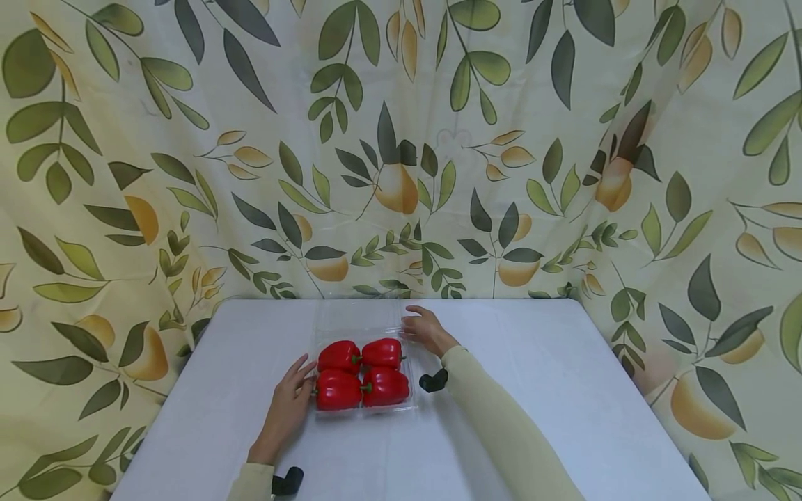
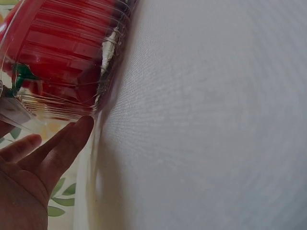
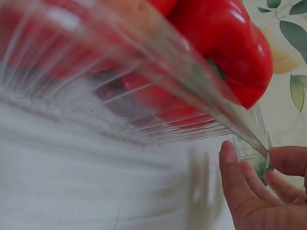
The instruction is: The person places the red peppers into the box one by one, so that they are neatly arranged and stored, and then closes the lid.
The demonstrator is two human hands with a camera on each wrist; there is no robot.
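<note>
A clear plastic clamshell box point(image 1: 366, 413) stands on the table with its lid point(image 1: 357, 316) laid back towards the curtain. In it sit several red bell peppers point(image 1: 338, 390) with green stems, in two rows. My left hand point(image 1: 291, 396) is at the box's left side, fingers mostly straight; in the left wrist view a fingertip point(image 2: 85, 125) touches its lower edge, by the ribbed wall. At the back right corner, my right hand point(image 1: 428, 331) pinches the clear plastic edge near the lid, thumb point(image 3: 287, 160) on one side and fingers beneath.
A white cloth covers the table point(image 1: 501, 417). Behind it hangs a curtain point(image 1: 401, 139) with leaves and orange fruit, also falling along both sides. Black wrist cameras point(image 1: 434, 380) are strapped under both sleeves, close beside the box on the right.
</note>
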